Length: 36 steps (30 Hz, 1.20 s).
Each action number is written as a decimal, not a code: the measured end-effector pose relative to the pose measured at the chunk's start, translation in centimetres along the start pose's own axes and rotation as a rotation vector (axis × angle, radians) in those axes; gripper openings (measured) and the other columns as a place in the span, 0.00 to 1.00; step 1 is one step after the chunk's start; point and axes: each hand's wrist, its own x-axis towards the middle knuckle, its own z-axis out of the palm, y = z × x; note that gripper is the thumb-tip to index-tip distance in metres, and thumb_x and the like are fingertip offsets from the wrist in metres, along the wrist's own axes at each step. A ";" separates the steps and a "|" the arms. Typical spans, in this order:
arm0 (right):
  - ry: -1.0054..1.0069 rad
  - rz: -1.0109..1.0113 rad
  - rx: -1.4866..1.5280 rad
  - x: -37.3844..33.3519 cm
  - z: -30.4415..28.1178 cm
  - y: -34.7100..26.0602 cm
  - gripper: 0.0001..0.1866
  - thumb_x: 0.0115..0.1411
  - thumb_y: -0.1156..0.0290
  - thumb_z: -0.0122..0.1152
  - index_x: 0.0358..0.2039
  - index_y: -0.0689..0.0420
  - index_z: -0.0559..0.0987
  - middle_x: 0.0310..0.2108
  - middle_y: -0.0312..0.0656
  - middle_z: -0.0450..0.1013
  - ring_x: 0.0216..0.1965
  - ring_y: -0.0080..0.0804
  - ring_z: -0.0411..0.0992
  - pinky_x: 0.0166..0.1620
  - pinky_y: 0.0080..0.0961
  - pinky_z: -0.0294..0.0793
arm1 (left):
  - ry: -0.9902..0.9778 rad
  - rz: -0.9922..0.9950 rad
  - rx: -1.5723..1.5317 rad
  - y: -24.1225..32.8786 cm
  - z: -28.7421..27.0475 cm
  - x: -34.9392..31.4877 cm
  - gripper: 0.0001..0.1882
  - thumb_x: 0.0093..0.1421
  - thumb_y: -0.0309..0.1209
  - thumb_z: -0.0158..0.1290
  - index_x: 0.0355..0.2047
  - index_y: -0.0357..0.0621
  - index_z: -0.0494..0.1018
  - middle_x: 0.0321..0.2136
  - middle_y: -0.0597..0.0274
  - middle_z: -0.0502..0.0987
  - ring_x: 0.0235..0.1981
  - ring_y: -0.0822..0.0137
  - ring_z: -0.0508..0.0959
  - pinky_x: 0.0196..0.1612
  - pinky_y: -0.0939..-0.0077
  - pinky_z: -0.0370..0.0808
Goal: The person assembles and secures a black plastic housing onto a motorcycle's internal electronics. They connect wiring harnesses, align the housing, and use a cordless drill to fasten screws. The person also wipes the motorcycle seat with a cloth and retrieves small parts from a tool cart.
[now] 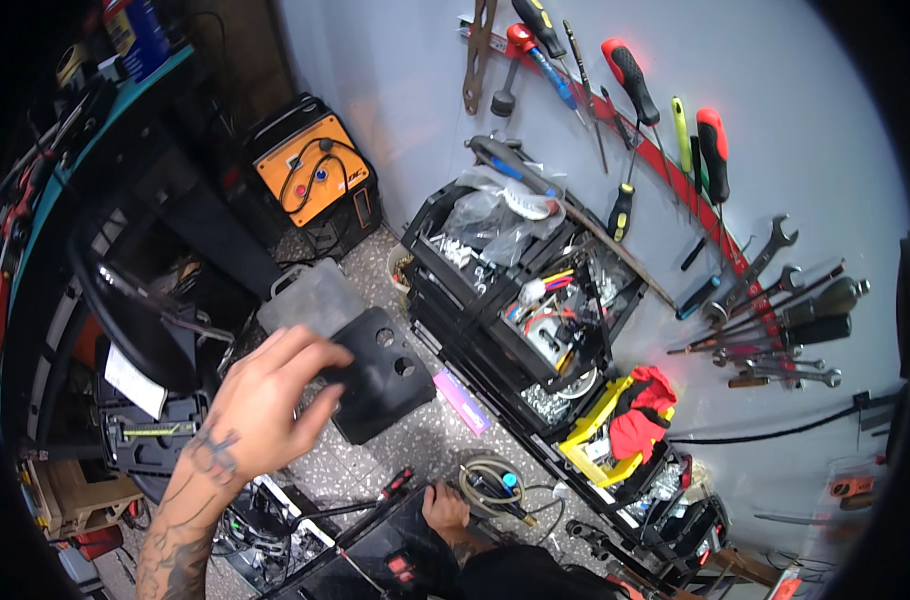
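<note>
My left hand is raised at the centre left, its fingers curved and the thumb held apart with a gap between them. Its fingertips overlap the left edge of a black flat panel with two round holes; I see no grip on it. Farther down, my right hand lies with its fingers against a black flat surface. A screwdriver with a red and black handle is close by on the left. Right of that hand lies a coiled hose with a blue fitting.
A grey case lies behind the panel, and an orange and black machine stands at the back. Open black organizers of small parts line the right. A yellow bin holds red cloth. Screwdrivers and wrenches hang on the wall.
</note>
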 end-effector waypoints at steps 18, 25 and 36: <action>-0.067 0.030 -0.006 0.0 0.1 0.2 0.14 0.67 0.53 0.65 0.33 0.50 0.78 0.30 0.43 0.79 0.35 0.49 0.80 0.36 0.50 0.80 | -0.168 -0.338 0.283 1.2 6.0 19.9 0.11 0.62 0.33 0.58 0.34 0.41 0.88 0.33 0.37 0.86 0.37 0.37 0.88 0.47 0.48 0.86; -0.105 0.092 0.026 0.1 0.0 0.0 0.14 0.65 0.54 0.67 0.33 0.50 0.79 0.31 0.43 0.80 0.37 0.49 0.81 0.39 0.48 0.80 | -0.154 -0.261 0.647 2.5 8.1 21.2 0.08 0.55 0.34 0.70 0.33 0.45 0.90 0.27 0.49 0.86 0.33 0.49 0.88 0.39 0.58 0.85; -0.079 0.069 0.034 0.1 -0.1 0.2 0.15 0.65 0.53 0.66 0.33 0.52 0.79 0.31 0.44 0.80 0.37 0.51 0.81 0.40 0.48 0.81 | -0.133 -0.262 0.457 1.1 7.7 20.8 0.09 0.55 0.36 0.71 0.36 0.53 0.91 0.25 0.59 0.87 0.31 0.56 0.88 0.37 0.62 0.84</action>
